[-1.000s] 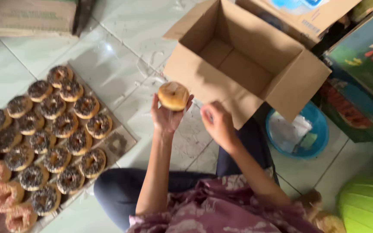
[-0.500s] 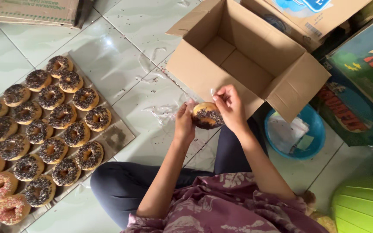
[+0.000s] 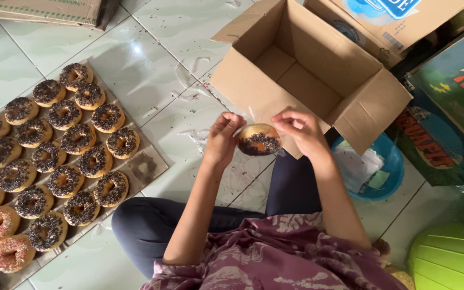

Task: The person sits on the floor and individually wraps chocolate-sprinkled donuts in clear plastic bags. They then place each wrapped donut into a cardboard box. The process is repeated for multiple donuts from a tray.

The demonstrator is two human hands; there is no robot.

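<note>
Pinching a clear wrapper between them, the left hand [image 3: 222, 140] and right hand [image 3: 302, 131] grip one chocolate-sprinkled donut [image 3: 259, 139]. Beyond them the cardboard box [image 3: 253, 91] is unfilled; many donuts [image 3: 65, 156] wait leftward.

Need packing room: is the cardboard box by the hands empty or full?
Empty: the cardboard box stands open, flaps spread, bare bottom showing.
</note>
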